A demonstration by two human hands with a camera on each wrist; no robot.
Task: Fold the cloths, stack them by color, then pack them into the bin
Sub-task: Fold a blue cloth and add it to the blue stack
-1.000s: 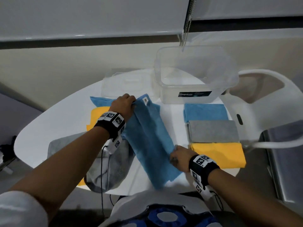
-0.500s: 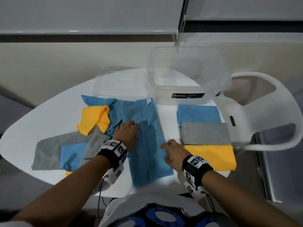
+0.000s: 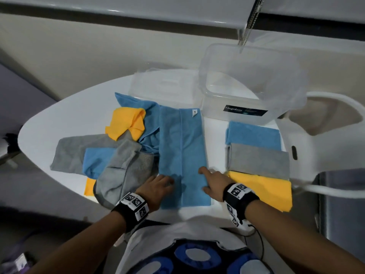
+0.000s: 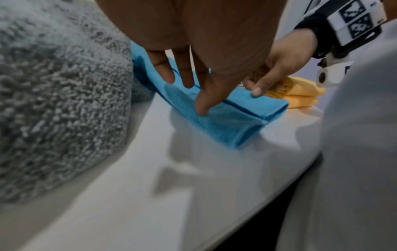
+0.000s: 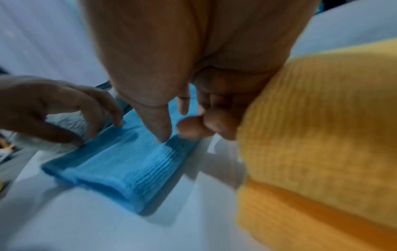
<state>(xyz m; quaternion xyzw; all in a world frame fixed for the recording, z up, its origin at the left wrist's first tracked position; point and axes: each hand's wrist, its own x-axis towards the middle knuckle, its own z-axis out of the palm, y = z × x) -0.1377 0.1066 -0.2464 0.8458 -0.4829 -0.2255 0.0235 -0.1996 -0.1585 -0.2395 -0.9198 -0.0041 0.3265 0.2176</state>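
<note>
A blue cloth point(image 3: 181, 151), folded lengthwise into a long strip, lies in the middle of the white table point(image 3: 65, 119). My left hand point(image 3: 166, 181) presses its near left part with straight fingers and the thumb point(image 4: 201, 108). At the strip's near right edge is my right hand point(image 3: 204, 179); its thumb point(image 5: 161, 130) and index finger lie on top, and its other fingers curl beside the edge. Folded blue point(image 3: 253, 135), grey point(image 3: 256, 161) and yellow point(image 3: 262, 188) cloths lie in a column at right. The clear bin point(image 3: 250, 99) stands behind them with nothing inside.
A loose heap of unfolded yellow point(image 3: 126, 123), grey point(image 3: 79, 151) and blue point(image 3: 94, 159) cloths covers the table's left part. The clear lid point(image 3: 164, 89) lies behind the strip. A white chair point(image 3: 325, 135) stands at the table's right.
The blue cloth went from slanted to straight, folded into a narrow strip. My left hand slid from its far end to the near end. The right hand stayed near the right edge.
</note>
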